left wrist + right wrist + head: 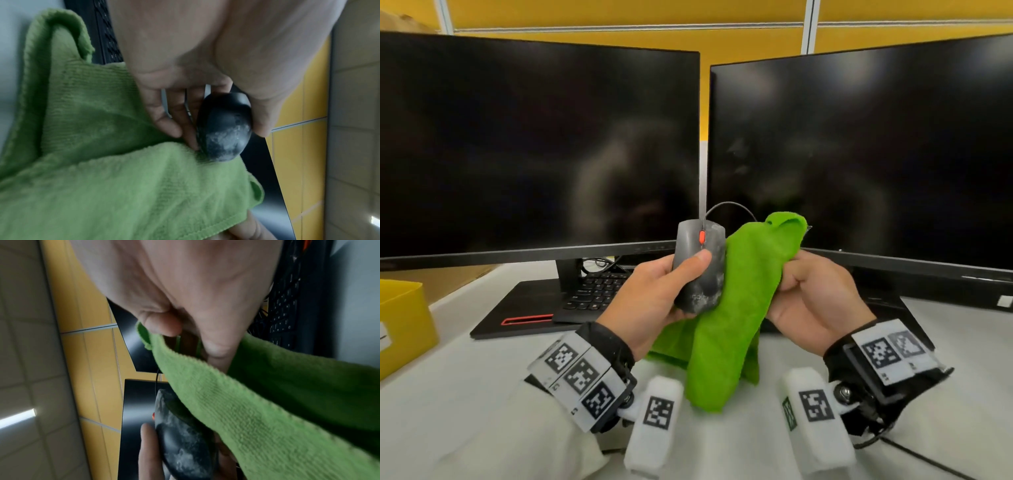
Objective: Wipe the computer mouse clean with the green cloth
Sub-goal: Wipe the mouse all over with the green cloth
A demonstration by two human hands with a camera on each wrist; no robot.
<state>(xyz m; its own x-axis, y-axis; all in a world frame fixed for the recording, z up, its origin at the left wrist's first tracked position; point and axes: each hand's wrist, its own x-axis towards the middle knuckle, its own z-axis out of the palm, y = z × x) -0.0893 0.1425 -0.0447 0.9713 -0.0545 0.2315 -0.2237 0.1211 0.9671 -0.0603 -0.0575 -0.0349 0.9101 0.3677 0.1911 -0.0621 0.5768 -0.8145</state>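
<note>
Smudged mouse (697, 270) against green cloth (732, 308)

White sleeves (482, 428); black wrist straps (609, 342) carry white blocks (657, 418) printed with black-and-white square codes.

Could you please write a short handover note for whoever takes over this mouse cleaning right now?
Left hand: grips the mouse in the air above the desk, thumb across its top, cord trailing off behind.
Right hand: grips the green cloth, bunched in the fingers; the cloth lies against the mouse's right side and hangs down toward the desk.
Done: mouse picked up, cloth brought to it.
Left: whitish smears show on the mouse's right half and its near end, so most of the wiping remains; then, I suggest, set both down.
</note>
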